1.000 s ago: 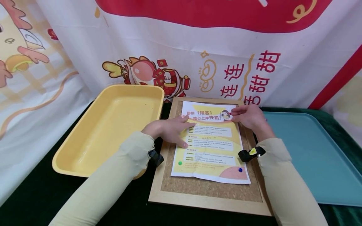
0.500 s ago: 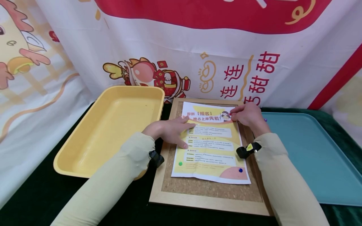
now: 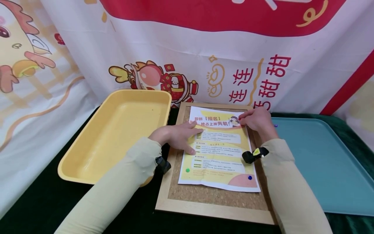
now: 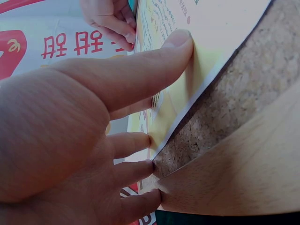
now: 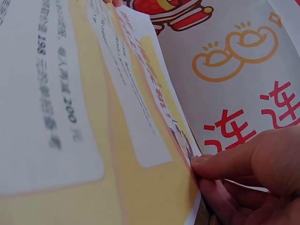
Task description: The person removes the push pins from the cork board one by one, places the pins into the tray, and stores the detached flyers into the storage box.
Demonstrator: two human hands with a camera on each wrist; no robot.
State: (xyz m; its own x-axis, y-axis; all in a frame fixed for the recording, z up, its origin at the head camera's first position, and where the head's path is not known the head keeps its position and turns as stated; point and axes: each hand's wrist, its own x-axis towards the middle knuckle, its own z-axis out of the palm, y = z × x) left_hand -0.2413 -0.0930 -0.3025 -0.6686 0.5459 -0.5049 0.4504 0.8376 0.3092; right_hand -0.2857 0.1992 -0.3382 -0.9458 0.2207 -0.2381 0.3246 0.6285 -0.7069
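Your left hand [image 3: 179,136], fingers spread, rests on the sheet [image 3: 219,148] lying on the corkboard [image 3: 204,195]. Green pin [image 3: 187,170] in, lower left; none visible upper left, so likely outstanding. Blue pin [image 3: 249,177] in, lower right. Your right hand [image 3: 257,119] bunches its fingers at the upper-right edge; cannot tell what they pinch, fastening probably unfinished. Purple pin [image 3: 276,125] waits on the blue tray [image 3: 327,156].

Long cream sleeves [image 3: 295,188], black wrist cameras [image 3: 248,157], yellow patch [image 3: 256,152] on right
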